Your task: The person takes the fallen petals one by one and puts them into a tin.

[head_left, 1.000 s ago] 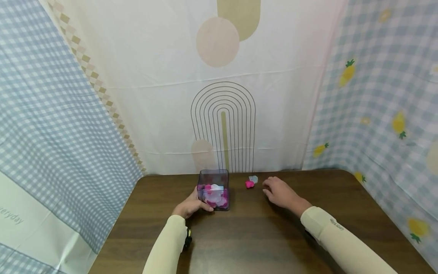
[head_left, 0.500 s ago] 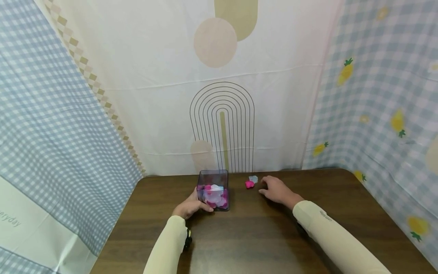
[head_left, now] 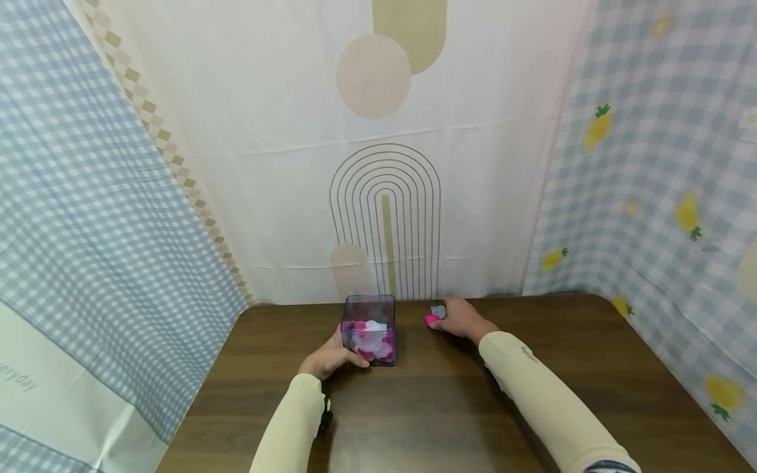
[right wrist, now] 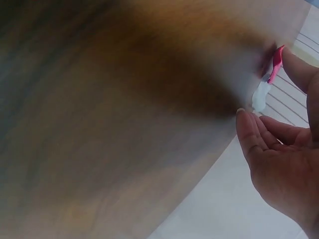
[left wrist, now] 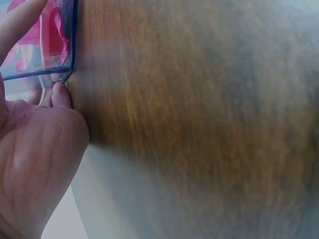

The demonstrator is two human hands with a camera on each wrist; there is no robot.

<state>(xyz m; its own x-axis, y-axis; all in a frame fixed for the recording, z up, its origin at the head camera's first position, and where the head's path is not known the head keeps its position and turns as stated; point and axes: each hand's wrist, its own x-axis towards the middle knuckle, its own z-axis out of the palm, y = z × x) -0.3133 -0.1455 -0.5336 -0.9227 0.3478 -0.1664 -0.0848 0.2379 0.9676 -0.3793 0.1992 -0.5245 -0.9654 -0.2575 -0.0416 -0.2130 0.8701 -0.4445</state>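
Note:
In the head view, my left hand (head_left: 328, 355) grips the lower left corner of a clear plastic box (head_left: 368, 306). Its thumb lies across the front, and fingers show through the wall in the left wrist view. Pink, white and magenta petal-like pieces (head_left: 371, 343) fill the lower part of the box. To the right, my right hand (head_left: 462, 320) reaches down to two loose pieces on the table. Its thumb touches the bright pink piece (right wrist: 277, 60), while the fingertips sit beside the pale bluish-white piece (right wrist: 260, 97). Thumb and fingers stand apart, with both pieces between them.
The dark wooden table (head_left: 408, 420) runs back to a white patterned cloth (head_left: 284, 217). Checked cloths hang on both sides, one at the left (head_left: 118, 197) and one at the right (head_left: 644, 171). A dark band is around the left wrist.
My right hand has moved left to the two loose pieces, from beside them to touching the pink one. The left hand and the box have stayed in place.

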